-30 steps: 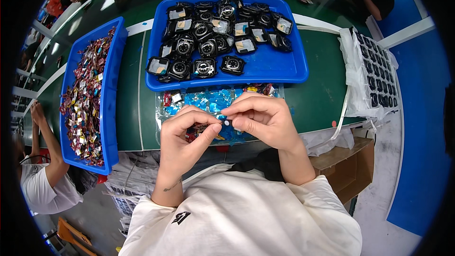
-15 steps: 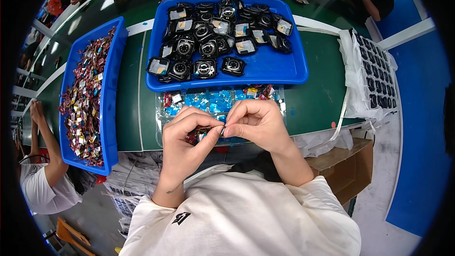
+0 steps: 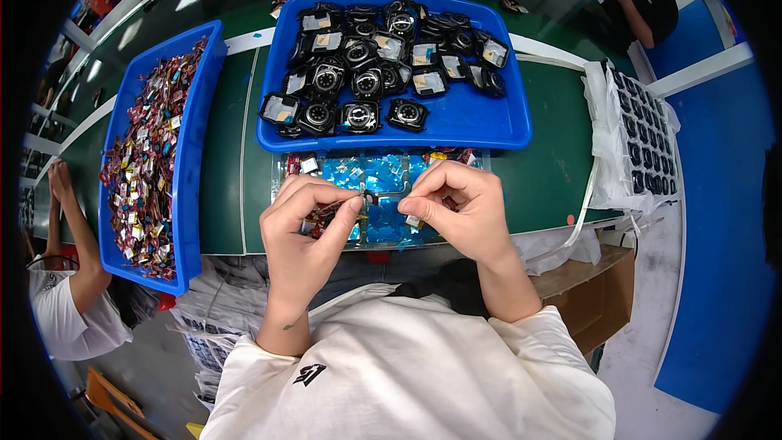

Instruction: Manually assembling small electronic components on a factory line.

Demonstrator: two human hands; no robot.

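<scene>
Between the thumb and fingers of my left hand [image 3: 305, 220] is a small dark component [image 3: 369, 196], pinched at its edge. My right hand [image 3: 460, 208], a short gap to the right, is closed in a pinch; whatever its fingertips hold is too small to make out. Both hands hover over a clear divided tray [image 3: 275, 187]. Blue film pieces [image 3: 383, 173] fill its middle, and small red and white parts lie near its sides. Behind it, a blue bin [image 3: 476, 122] holds many black smartwatch housings [image 3: 359, 116], some showing round sensor backs.
At the left stands a long blue bin [image 3: 189, 232] heaped with small red, yellow and white electronic parts [image 3: 147, 163]. A white-wrapped tray of black watch parts [image 3: 643, 134] is on the right. Below the table edge sits a cardboard box [image 3: 599, 293]. Co-workers [image 3: 69, 293] sit nearby.
My hands have moved apart from where their fingertips met. My left hand has shifted left with the dark component, now more visible; my right hand has shifted right.
</scene>
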